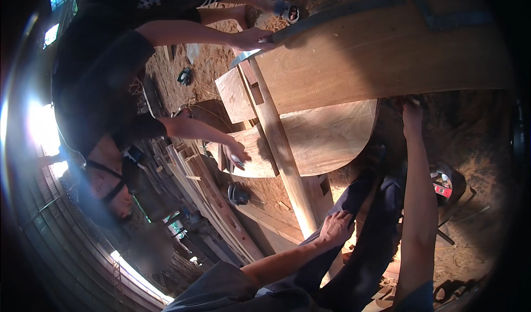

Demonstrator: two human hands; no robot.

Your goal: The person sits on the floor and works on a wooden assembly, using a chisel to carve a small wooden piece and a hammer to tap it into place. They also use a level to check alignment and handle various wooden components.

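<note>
My left hand [336, 227] rests on my dark-trousered leg with its fingers laid out, holding nothing. My right arm reaches forward, and my right hand [410, 113] is closed at the near edge of a wide wooden board [343, 58]; its fingers are partly hidden in shadow. Left of this hand, a wooden piece with a rounded end [332, 138] lies beneath a long narrow beam [279, 146]. A co-worker's hand [255, 38] is at the board's far left corner, beside a bluish metal blade [245, 58]. Their other hand [238, 150] holds something small over the wood.
Long notched timbers [213, 201] lie at the left. A dark metal square [442, 20] rests on the board. At the right a red item [442, 190] sits in a dark container. Sawdust and offcuts cover the ground [464, 251]. The co-worker [105, 63] leans in from the left.
</note>
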